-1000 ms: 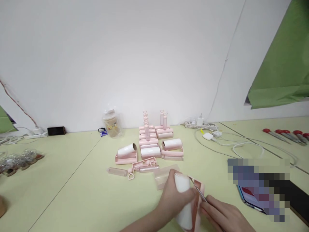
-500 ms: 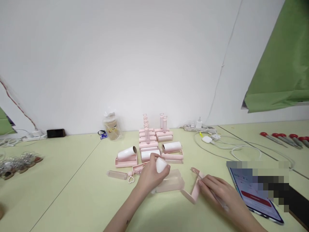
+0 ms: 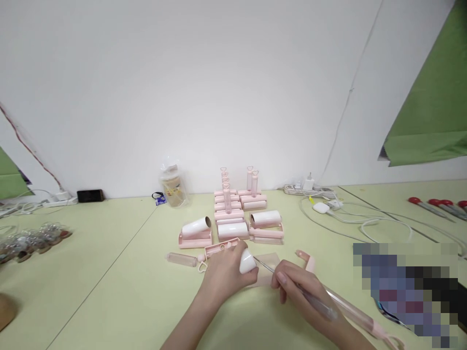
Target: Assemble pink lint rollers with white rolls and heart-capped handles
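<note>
My left hand point(image 3: 225, 274) is closed around a white lint roll point(image 3: 247, 261), its rounded end poking out past the fingers. My right hand point(image 3: 302, 291) pinches a thin metal tool point(image 3: 265, 266) whose tip points at the roll's end. Under both hands lies a clear pink cover point(image 3: 269, 259) on the table point(image 3: 109, 296). A pink roller frame point(image 3: 309, 262) sticks up just beyond my right hand, and a long translucent pink handle point(image 3: 355, 316) runs out to the lower right beneath that wrist.
Behind my hands stand stacked pink lint rollers point(image 3: 229, 214), white rolls on pink bases point(image 3: 197, 231), and a loose pink handle point(image 3: 180, 259). A plastic jar point(image 3: 172, 187), white cables point(image 3: 350, 218), red-handled screwdrivers point(image 3: 434, 204) and a blurred device point(image 3: 404, 287) lie around.
My left hand carried the white roll away from the pink frame to the table centre. My right hand let the frame settle and brought the thin tool up to the roll's end.
</note>
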